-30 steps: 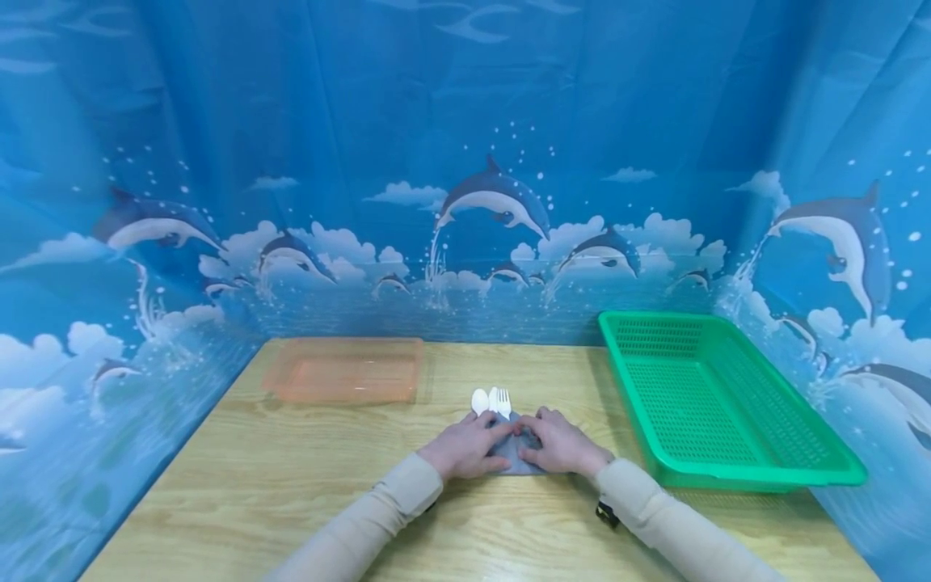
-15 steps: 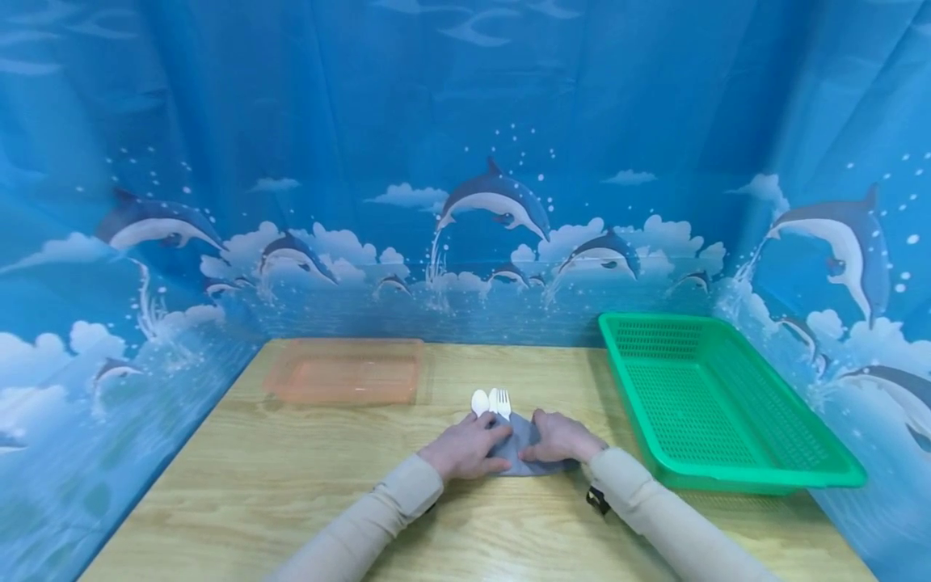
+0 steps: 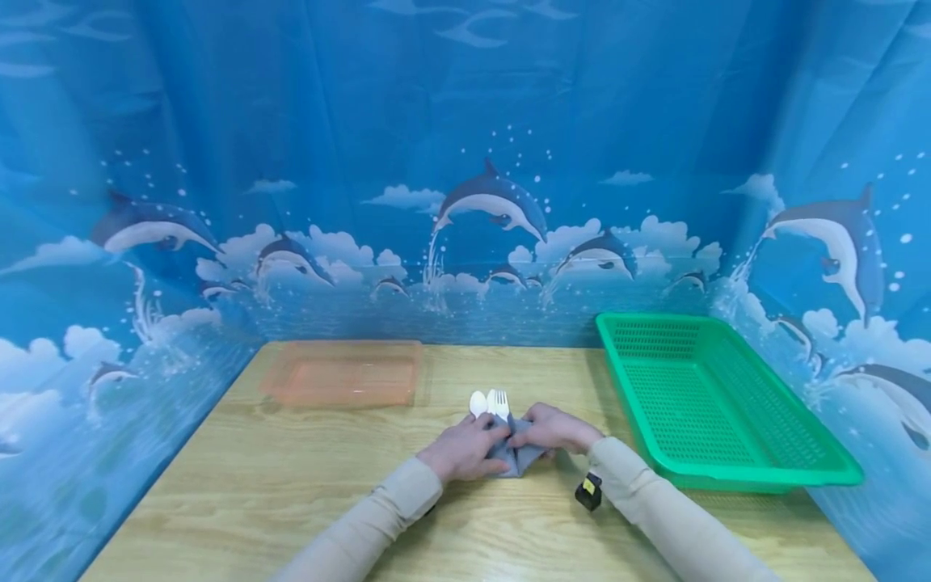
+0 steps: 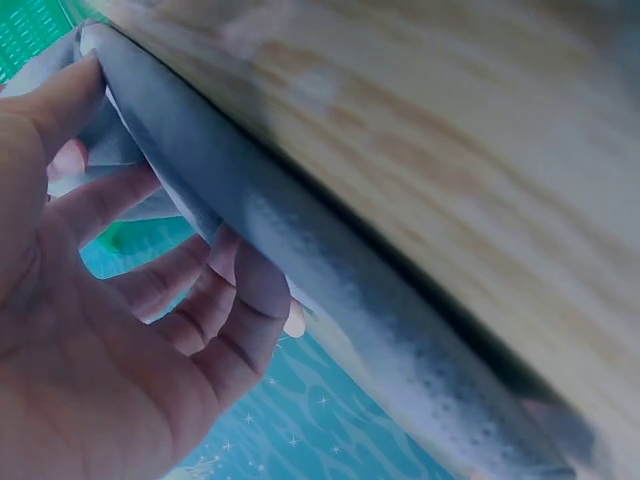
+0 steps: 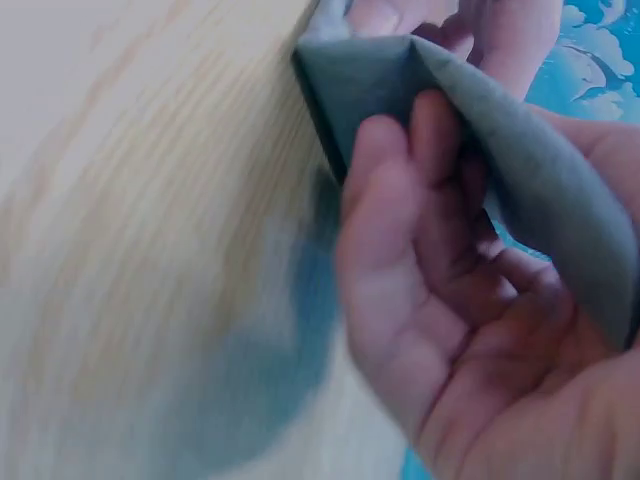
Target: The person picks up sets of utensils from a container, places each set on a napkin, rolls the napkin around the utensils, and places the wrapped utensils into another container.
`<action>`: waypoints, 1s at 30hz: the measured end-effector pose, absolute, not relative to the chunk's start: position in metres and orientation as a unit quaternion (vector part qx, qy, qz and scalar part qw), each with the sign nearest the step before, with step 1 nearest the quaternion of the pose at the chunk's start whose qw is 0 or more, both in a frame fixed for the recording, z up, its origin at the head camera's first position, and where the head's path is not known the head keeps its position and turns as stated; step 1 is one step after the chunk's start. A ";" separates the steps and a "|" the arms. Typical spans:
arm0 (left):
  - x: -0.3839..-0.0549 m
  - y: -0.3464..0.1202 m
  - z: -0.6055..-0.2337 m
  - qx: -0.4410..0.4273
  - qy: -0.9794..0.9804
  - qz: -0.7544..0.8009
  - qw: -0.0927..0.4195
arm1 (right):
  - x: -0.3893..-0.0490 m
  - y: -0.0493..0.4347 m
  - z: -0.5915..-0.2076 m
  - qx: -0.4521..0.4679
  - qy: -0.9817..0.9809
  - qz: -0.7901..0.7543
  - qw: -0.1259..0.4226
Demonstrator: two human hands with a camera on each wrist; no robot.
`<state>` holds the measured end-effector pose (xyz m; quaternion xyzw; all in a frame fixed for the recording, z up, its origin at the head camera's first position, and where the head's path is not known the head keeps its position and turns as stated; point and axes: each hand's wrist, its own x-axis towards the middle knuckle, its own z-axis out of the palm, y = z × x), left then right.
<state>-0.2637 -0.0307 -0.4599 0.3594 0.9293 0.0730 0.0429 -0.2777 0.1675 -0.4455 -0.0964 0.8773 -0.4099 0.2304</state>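
Observation:
A grey cloth napkin (image 3: 528, 457) lies folded on the table in the head view. From its far end stick out a white spoon (image 3: 478, 402), a white fork (image 3: 502, 400) and another white utensil between them. My left hand (image 3: 463, 449) holds down the napkin's left side, fingertips along the rolled edge of the napkin (image 4: 300, 240) in the left wrist view. My right hand (image 3: 558, 428) grips the lifted right flap. In the right wrist view, bent fingers of my right hand (image 5: 440, 290) sit inside the fold of the napkin (image 5: 540, 165).
To the right stands a green perforated basket (image 3: 749, 471). A translucent orange tray (image 3: 349, 398) is at the back left of the wooden table (image 3: 291, 477). A blue dolphin-print curtain (image 3: 465, 97) surrounds the table's back and sides.
My right hand first drew back right from the napkin's middle, then brought the right flap up and leftward over it. My left hand has stayed in place.

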 end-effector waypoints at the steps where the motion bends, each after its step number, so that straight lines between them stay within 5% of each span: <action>1: -0.264 -0.030 -0.460 0.356 0.931 0.073 0.044 | -0.278 0.167 -0.446 -0.097 0.865 -0.429 0.242; 17: -0.262 -0.032 -0.461 0.349 0.926 0.138 0.036 | -0.278 0.164 -0.457 -0.073 0.775 -0.548 0.306; 30: -0.270 -0.044 -0.455 0.333 0.911 0.216 0.112 | -0.286 0.164 -0.450 -0.048 0.751 -0.563 0.342</action>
